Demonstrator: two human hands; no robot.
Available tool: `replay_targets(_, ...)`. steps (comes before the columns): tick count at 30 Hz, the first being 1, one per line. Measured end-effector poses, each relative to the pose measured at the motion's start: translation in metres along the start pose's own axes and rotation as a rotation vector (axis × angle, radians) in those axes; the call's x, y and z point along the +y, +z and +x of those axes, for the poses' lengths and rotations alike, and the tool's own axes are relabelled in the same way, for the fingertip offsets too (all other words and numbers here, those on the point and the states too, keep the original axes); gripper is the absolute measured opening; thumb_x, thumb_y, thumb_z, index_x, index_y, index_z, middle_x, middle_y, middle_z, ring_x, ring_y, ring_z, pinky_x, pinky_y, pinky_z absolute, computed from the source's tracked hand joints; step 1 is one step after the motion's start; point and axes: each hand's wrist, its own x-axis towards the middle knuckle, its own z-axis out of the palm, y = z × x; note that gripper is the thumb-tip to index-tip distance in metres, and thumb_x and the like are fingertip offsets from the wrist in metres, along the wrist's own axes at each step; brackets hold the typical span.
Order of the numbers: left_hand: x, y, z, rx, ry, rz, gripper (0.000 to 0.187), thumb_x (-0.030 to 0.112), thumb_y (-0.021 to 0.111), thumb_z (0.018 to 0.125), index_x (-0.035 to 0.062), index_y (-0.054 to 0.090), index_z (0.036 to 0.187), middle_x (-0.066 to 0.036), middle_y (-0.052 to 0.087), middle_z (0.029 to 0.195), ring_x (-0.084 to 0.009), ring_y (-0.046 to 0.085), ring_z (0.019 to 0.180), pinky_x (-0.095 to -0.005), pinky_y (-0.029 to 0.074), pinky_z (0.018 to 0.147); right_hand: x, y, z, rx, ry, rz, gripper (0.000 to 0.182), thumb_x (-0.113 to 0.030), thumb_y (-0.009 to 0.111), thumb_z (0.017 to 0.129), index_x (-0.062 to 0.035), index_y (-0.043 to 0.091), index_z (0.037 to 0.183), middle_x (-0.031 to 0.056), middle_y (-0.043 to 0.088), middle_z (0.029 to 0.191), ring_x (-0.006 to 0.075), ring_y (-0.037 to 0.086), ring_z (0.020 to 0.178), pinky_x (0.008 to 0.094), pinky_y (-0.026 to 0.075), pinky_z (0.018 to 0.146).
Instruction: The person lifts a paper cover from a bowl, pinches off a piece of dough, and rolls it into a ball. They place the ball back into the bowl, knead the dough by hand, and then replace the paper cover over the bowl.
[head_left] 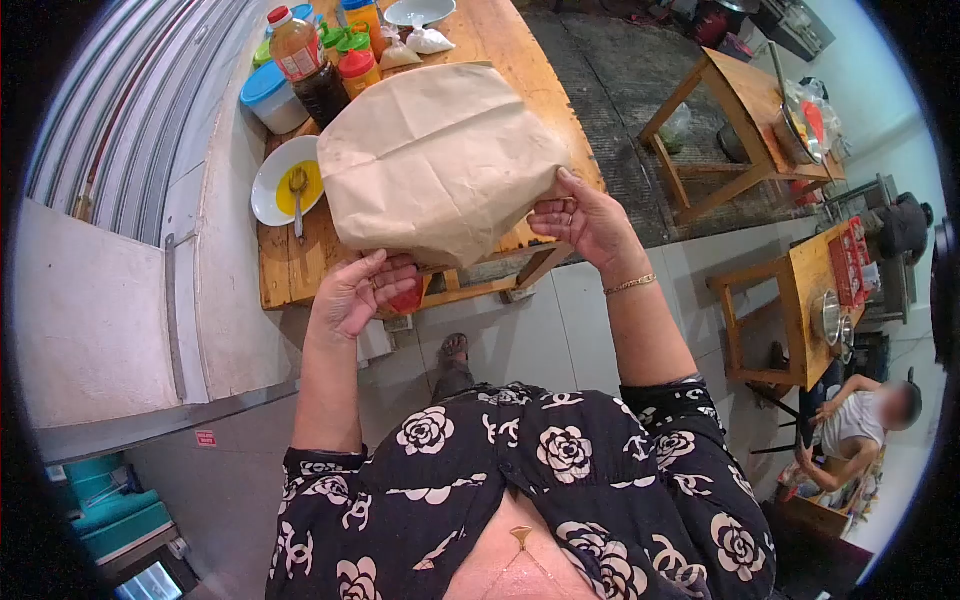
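Observation:
A large sheet of brown paper [435, 150], creased and slightly curled, spans the space between my hands above a wooden table [540, 60]. My left hand [362, 290] pinches its near left edge between thumb and fingers. At the right corner, my right hand [585, 222] grips the sheet the same way, thumb on top. Left of the paper sits a white bowl [262, 190] of yellow liquid, with a metal spoon [298, 205] resting in it. Part of the tabletop is hidden beneath the sheet.
Behind the paper stand a dark sauce bottle [308, 65], a blue-lidded tub [272, 100], a red-capped bottle [358, 72] and small plastic bags [430, 40]. Another wooden table [735, 95] holds a pan at right. A seated person [850, 430] is farther right.

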Motion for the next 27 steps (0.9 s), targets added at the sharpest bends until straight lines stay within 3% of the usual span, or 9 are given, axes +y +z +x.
replay_targets(5, -0.002, -0.010, 0.007, 0.019, 0.104, 0.075, 0.026, 0.004, 0.062, 0.087, -0.0041, 0.057, 0.112, -0.019, 0.065, 0.104, -0.0314, 0.068, 0.094, -0.0418, 0.058, 0.082, 0.008, -0.015, 0.017, -0.001, -0.094, 0.015, 0.021, -0.013, 0.065, 0.090, 0.0038, 0.058, 0.100, 0.0149, 0.066, 0.089, 0.0226, 0.068, 0.077, 0.0345, 0.061, 0.073)
replay_targets(8, -0.004, -0.015, 0.010, 0.026, 0.093, 0.092, 0.024, 0.003, 0.062, 0.087, -0.0040, 0.058, 0.109, -0.018, 0.066, 0.104, -0.0309, 0.068, 0.094, -0.0415, 0.059, 0.081, 0.014, -0.017, 0.018, 0.001, -0.052, -0.010, 0.018, -0.013, 0.067, 0.088, 0.0003, 0.058, 0.097, 0.0092, 0.064, 0.088, 0.0208, 0.067, 0.078, 0.0389, 0.061, 0.076)
replay_targets(11, -0.003, -0.014, 0.010, 0.035, 0.074, 0.065, 0.023, 0.002, 0.062, 0.087, -0.0049, 0.058, 0.109, -0.018, 0.066, 0.104, -0.0307, 0.068, 0.095, -0.0422, 0.058, 0.083, 0.019, -0.025, 0.023, 0.008, -0.051, -0.036, 0.021, -0.012, 0.067, 0.089, 0.0026, 0.057, 0.101, 0.0134, 0.065, 0.094, 0.0220, 0.068, 0.081, 0.0348, 0.061, 0.074)
replay_targets(18, -0.001, -0.018, 0.025, 0.119, 0.130, -0.096, 0.026, -0.002, 0.057, 0.084, -0.0082, 0.057, 0.109, -0.019, 0.064, 0.106, -0.0314, 0.064, 0.101, -0.0443, 0.056, 0.089, 0.018, -0.009, 0.023, 0.116, -0.080, -0.003, 0.017, 0.000, 0.064, 0.085, 0.0010, 0.057, 0.101, 0.0105, 0.063, 0.096, 0.0205, 0.066, 0.086, 0.0332, 0.059, 0.079)
replay_targets(21, 0.000, -0.013, 0.027, 0.156, 0.152, -0.098, 0.029, 0.005, 0.060, 0.084, -0.0079, 0.058, 0.110, -0.018, 0.064, 0.106, -0.0323, 0.063, 0.100, -0.0463, 0.056, 0.089, 0.015, 0.000, 0.026, 0.136, -0.084, -0.019, 0.019, 0.004, 0.064, 0.083, 0.0008, 0.057, 0.101, 0.0096, 0.063, 0.096, 0.0204, 0.065, 0.086, 0.0319, 0.057, 0.081)
replay_targets(24, 0.005, -0.022, 0.023, -0.007, 0.141, -0.237, 0.038, 0.018, 0.065, 0.085, -0.0048, 0.057, 0.115, -0.017, 0.062, 0.113, -0.0329, 0.060, 0.107, -0.0522, 0.052, 0.091, 0.009, 0.010, 0.028, 0.133, -0.093, 0.003, 0.023, 0.006, 0.062, 0.082, 0.0024, 0.057, 0.104, 0.0101, 0.063, 0.098, 0.0202, 0.065, 0.086, 0.0310, 0.056, 0.080)
replay_targets(27, 0.020, 0.010, 0.002, 0.111, 0.152, -0.372, 0.048, 0.029, 0.068, 0.085, -0.0011, 0.055, 0.120, -0.016, 0.058, 0.120, -0.0325, 0.056, 0.112, -0.0573, 0.046, 0.095, 0.006, 0.015, 0.034, 0.095, -0.092, 0.083, 0.026, 0.009, 0.059, 0.080, 0.0051, 0.057, 0.106, 0.0115, 0.062, 0.100, 0.0198, 0.064, 0.085, 0.0305, 0.056, 0.078)
